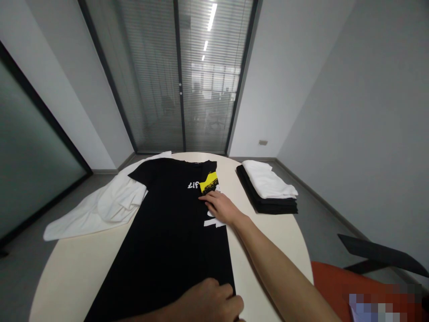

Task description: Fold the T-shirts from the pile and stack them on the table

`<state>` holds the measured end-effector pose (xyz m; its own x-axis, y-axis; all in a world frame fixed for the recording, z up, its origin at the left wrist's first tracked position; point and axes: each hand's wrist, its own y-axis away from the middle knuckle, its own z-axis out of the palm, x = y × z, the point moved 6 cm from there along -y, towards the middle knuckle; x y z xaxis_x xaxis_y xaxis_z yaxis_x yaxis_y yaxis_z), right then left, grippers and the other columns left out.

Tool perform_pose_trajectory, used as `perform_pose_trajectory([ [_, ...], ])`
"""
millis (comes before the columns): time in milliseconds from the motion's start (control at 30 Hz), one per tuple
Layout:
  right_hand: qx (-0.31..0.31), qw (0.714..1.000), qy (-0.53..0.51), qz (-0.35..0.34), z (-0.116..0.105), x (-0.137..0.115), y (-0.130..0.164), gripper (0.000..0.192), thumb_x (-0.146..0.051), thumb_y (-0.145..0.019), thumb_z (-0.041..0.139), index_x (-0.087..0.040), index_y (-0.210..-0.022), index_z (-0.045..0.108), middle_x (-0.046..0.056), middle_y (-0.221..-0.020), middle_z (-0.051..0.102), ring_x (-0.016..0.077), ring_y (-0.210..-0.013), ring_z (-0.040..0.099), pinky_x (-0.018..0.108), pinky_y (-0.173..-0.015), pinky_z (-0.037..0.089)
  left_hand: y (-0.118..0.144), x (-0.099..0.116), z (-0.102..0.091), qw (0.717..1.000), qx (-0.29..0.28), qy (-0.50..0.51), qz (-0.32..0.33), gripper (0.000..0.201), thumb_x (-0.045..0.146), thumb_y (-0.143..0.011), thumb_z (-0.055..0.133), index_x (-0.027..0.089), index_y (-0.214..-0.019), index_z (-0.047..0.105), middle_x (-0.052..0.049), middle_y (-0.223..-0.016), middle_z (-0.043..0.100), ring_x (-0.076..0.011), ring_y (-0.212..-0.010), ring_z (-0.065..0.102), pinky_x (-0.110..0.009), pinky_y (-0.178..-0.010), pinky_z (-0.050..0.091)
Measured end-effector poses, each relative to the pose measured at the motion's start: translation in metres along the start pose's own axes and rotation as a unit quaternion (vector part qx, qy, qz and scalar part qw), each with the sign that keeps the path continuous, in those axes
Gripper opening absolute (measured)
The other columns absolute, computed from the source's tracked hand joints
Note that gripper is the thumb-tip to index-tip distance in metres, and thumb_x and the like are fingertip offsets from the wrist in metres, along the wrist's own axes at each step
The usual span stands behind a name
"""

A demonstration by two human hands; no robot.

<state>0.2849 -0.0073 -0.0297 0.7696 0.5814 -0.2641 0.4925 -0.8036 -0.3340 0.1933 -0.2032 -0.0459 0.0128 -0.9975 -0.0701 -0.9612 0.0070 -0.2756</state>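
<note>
A black T-shirt [167, 232] lies spread on the round table, its collar at the far end. Its right side is folded inward, so a yellow patch and white print show on the folded part. My right hand [221, 206] rests on that fold near the chest print, fingers stretched out to the left over the cloth. Close to me, my left hand [211, 300] is closed at the shirt's lower right edge, its fingers curled on the fabric. The fingertips of the left hand are hidden.
Rumpled white cloth [103, 205] lies at the left, partly under the shirt's sleeve and hanging over the table [281, 241] edge. At the right sits a stack of folded black garments [278, 206] with a white one [268, 179] on top. An orange chair [335, 281] stands at the lower right.
</note>
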Motion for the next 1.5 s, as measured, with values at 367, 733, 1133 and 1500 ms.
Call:
perform_pose_trajectory([
  [367, 0.017, 0.996, 0.071, 0.05, 0.001, 0.001, -0.007, 0.014, -0.018, -0.099, 0.056, -0.02, -0.107, 0.067, 0.006, -0.103, 0.067, 0.0195, -0.098, 0.059, 0.032, -0.081, 0.041, -0.008, 0.01, -0.006, 0.999, 0.009, -0.001, 0.044, 0.029, 0.029, -0.098, 0.059, 0.018, -0.072, 0.052, 0.002, -0.069, 0.053, -0.0113, -0.056, 0.045, -0.027, -0.038, 0.024],
  [733, 0.009, 1.0, 0.018, -0.014, 0.009, -0.006, -0.007, 0.034, -0.017, -0.099, 0.052, -0.023, -0.133, 0.059, 0.009, -0.125, 0.064, 0.0208, -0.113, 0.058, 0.036, -0.096, 0.044, -0.005, 0.009, 0.024, 0.985, -0.101, 0.131, 0.044, 0.019, 0.029, -0.1, 0.056, 0.02, -0.084, 0.054, 0.005, -0.072, 0.063, -0.0072, -0.05, 0.048, -0.018, -0.045, 0.039],
  [1133, 0.018, 0.999, 0.034, 0.013, 0.003, -0.004, -0.008, 0.02, -0.016, -0.1, 0.051, -0.021, -0.109, 0.068, 0.006, -0.106, 0.069, 0.0193, -0.1, 0.061, 0.034, -0.088, 0.044, 0.001, 0.003, 0.021, 0.995, -0.049, 0.077, 0.035, 0.02, 0.034, -0.097, 0.062, 0.019, -0.087, 0.055, 0.004, -0.07, 0.058, -0.0092, -0.056, 0.051, -0.024, -0.04, 0.031],
  [1500, 0.014, 1.0, -0.014, 0.003, 0.009, -0.001, -0.003, 0.032, -0.017, -0.098, 0.053, -0.02, -0.128, 0.061, 0.01, -0.122, 0.067, 0.0212, -0.113, 0.06, 0.038, -0.1, 0.046, 0.005, -0.051, -0.038, 0.981, -0.067, 0.16, -0.082, 0.017, 0.038, -0.09, 0.066, 0.022, -0.085, 0.062, 0.004, -0.077, 0.066, -0.0123, -0.065, 0.062, -0.027, -0.052, 0.033],
])
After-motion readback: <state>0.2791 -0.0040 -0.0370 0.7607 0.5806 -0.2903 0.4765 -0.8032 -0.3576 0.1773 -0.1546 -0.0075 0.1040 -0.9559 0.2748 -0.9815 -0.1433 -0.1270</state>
